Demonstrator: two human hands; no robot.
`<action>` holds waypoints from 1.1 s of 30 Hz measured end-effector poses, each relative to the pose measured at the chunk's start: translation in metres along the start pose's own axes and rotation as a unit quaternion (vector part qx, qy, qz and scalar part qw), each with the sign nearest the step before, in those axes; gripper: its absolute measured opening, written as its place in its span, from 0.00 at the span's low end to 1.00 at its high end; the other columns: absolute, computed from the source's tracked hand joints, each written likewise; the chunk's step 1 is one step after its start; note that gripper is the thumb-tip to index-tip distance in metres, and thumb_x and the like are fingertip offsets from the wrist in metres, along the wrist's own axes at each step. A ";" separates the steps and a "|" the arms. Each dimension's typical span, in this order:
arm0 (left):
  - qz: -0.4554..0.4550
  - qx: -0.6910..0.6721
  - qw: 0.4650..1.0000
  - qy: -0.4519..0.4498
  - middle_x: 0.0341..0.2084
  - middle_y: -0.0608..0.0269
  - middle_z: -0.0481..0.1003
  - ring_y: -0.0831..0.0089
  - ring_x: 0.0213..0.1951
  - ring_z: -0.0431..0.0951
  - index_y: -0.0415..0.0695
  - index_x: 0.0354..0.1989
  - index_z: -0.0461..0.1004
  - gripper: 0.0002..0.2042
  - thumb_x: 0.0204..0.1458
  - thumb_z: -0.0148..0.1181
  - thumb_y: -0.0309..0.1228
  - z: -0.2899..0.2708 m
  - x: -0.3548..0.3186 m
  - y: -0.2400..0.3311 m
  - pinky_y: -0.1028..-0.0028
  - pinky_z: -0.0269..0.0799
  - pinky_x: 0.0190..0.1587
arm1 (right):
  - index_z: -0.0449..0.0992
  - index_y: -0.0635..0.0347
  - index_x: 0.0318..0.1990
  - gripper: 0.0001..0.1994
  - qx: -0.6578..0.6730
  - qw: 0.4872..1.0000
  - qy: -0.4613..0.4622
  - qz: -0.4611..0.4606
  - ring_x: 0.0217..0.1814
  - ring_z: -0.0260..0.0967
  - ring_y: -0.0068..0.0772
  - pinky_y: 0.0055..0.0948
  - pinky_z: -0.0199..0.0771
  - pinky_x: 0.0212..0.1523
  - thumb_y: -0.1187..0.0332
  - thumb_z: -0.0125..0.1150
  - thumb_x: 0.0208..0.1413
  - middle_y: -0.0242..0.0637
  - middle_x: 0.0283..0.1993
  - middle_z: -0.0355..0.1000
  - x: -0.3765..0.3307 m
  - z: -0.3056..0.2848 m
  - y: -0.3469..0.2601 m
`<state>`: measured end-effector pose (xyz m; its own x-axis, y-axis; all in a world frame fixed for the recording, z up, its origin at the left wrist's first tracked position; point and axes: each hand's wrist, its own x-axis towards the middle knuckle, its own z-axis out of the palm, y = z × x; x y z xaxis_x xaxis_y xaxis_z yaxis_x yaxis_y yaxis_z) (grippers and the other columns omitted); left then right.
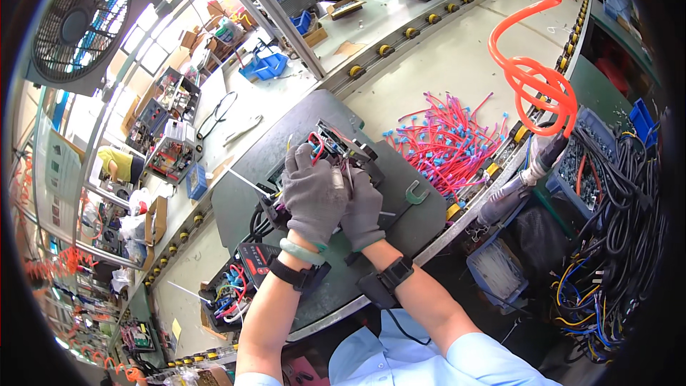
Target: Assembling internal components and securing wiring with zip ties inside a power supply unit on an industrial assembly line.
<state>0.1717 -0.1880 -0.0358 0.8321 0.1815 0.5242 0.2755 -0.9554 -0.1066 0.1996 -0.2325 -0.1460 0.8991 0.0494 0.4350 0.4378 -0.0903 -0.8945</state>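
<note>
In grey work gloves, my left hand [313, 196] and my right hand [363, 207] are close together over a partly built electrical unit [341, 141]. The unit has a dark panel, bare parts and red and teal wires, and it rests on a dark green board [243, 164]. Both hands have curled fingers pressed in at the unit's near side. What they pinch is hidden behind the gloves. A green open-ended wrench-shaped piece [416, 193] lies on the board, right of my right hand. Black cables [259, 225] are bunched left of my left wrist.
A heap of red wires with blue ends [450, 144] lies on the conveyor bed. An orange coiled air hose [532, 64] hangs at right, above a power tool [511, 196]. Bins and black cables [622, 236] stand right. Another red-and-black unit [254, 264] sits left of my forearm.
</note>
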 end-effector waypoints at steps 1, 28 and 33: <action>0.001 0.001 1.000 -0.001 0.52 0.47 0.70 0.46 0.56 0.69 0.38 0.26 0.78 0.13 0.53 0.58 0.36 0.000 0.000 0.000 0.53 0.69 0.53 | 0.73 0.57 0.46 0.15 0.052 0.998 0.023 0.038 0.33 0.77 0.49 0.42 0.76 0.33 0.62 0.64 0.55 0.46 0.33 0.77 -0.002 0.003 -0.006; -0.007 -0.147 0.980 0.136 0.45 0.58 0.77 0.56 0.51 0.74 0.45 0.31 0.80 0.04 0.47 0.66 0.29 0.004 0.002 0.003 0.59 0.63 0.61 | 0.77 0.60 0.44 0.07 0.394 0.819 -0.133 0.396 0.20 0.61 0.12 0.16 0.60 0.20 0.72 0.53 0.63 0.28 0.28 0.73 0.024 -0.063 -0.044; 0.129 -0.080 0.982 0.112 0.33 0.64 0.78 0.61 0.47 0.77 0.50 0.35 0.74 0.04 0.52 0.61 0.27 0.012 -0.006 -0.003 0.51 0.52 0.66 | 0.76 0.59 0.42 0.06 0.382 0.846 -0.169 0.332 0.17 0.59 0.11 0.15 0.57 0.16 0.72 0.53 0.64 0.29 0.27 0.73 0.035 -0.097 -0.026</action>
<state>0.1718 -0.1838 -0.0490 0.7329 -0.1109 0.6712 -0.0255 -0.9904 -0.1359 0.2203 -0.3253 -0.0974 0.8360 0.5338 -0.1270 -0.4098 0.4535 -0.7915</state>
